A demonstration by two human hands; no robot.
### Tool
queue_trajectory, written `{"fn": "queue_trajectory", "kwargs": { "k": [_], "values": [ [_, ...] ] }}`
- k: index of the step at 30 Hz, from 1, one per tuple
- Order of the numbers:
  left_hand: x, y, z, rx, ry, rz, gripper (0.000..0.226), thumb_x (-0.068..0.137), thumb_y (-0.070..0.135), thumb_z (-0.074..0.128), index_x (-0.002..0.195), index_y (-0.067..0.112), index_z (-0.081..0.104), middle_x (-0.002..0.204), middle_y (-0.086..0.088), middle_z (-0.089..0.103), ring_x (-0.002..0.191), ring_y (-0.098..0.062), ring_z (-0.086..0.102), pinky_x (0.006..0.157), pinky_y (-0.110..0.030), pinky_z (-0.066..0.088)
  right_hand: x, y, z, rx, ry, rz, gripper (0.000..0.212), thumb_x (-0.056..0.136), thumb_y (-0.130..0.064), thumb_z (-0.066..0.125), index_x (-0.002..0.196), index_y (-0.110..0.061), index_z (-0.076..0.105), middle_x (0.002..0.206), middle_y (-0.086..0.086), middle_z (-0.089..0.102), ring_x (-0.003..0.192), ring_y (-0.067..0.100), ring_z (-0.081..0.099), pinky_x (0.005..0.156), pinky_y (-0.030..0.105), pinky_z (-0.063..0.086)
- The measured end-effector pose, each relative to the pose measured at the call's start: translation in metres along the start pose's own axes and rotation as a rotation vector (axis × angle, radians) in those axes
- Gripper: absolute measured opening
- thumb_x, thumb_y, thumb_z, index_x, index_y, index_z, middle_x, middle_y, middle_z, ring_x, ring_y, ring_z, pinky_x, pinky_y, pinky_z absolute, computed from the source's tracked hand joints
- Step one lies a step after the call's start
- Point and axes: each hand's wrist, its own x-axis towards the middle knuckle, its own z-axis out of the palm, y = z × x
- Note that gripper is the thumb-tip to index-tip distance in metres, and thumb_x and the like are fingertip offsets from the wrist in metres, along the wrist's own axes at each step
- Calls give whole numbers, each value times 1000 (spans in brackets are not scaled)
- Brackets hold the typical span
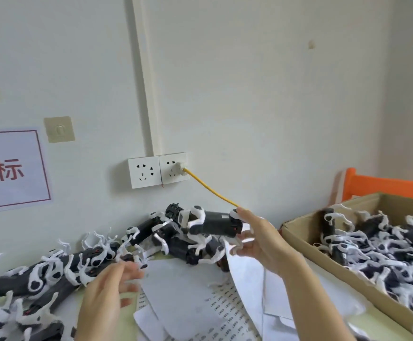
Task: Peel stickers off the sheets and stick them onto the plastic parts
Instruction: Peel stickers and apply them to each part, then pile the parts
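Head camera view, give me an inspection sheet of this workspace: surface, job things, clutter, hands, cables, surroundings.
Surface: pale green table, mostly covered.
Job's things: black-and-white plastic part held up; sticker sheets lying overlapped in the middle; a curled sheet hanging under the right hand.
Clutter: pile of parts on the left; cardboard box full of parts on the right.
Hands: right hand grips the raised part's end and the curled sheet; left hand blurred, fingers loosely bent, holding nothing visible.
Cables: yellow cable plugged into the right wall socket.
Surroundings: white wall, red-lettered sign, orange object behind the box.
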Motion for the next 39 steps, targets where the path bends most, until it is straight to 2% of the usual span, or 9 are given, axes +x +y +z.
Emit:
{"fn": "queue_trajectory", "kwargs": {
  "k": [3,6,13,16,22,27,32,36,39],
  "values": [
    [-3,3,4,14,9,-24,30,103,12,47,86,1,69,80,-19,73,69,-32,58,62,-36,39,1,-13,-28,603,304,-190,48,103,-46,47,130,-7,50,113,25,60,64,33,72,75,37,61],
    [-5,7,10,36,-16,-77,26,102,8,48,89,-5,67,85,-25,70,70,-32,54,61,-35,36,-2,-23,-51,1042,375,-345,72,102,-57,39,156,-15,18,136,28,46,102,49,67,93,48,56],
    [-11,21,23,643,-97,189,18,93,13,66,86,28,71,91,9,73,91,-18,66,87,-36,48,8,-10,-15,407,386,-194,36,102,-5,41,137,-8,48,111,19,63,91,32,71,78,33,56],
    [10,34,16,1198,-277,358,22,95,39,55,116,38,59,120,20,58,116,-10,54,95,-31,46,13,1,8,61,299,-176,32,96,-2,46,121,-12,63,104,13,70,86,23,74,75,27,57],
    [84,52,-35,1779,-422,-48,91,82,71,54,156,40,12,164,-3,15,146,-38,26,116,-45,31,19,19,34,-376,189,-198,37,90,-10,51,119,-25,68,89,-6,74,90,19,72,90,42,58],
    [109,51,-95,1764,-521,-371,98,84,54,66,159,28,9,161,-10,16,143,-28,35,113,-35,37,19,24,37,-529,151,-230,37,91,-11,48,117,-32,66,88,-5,73,90,21,69,82,39,60],
    [103,40,-108,1756,-405,-35,29,87,16,50,114,25,52,119,0,47,109,-21,55,82,-32,46,20,28,41,-586,127,-250,36,94,-13,48,119,-33,65,102,4,72,88,17,69,69,28,58],
    [101,37,-89,1758,-347,110,36,86,38,53,120,30,42,130,3,40,126,-23,37,93,-39,40,19,29,46,-600,109,-273,33,96,-15,48,119,-33,64,106,-6,68,85,4,62,47,10,43],
    [99,30,-62,1747,-341,338,58,90,39,55,143,30,33,148,1,33,136,-24,29,106,-42,33,17,31,50,-619,100,-289,31,96,-16,49,115,-35,64,103,-14,66,85,-2,61,56,15,47]
  ]
}}
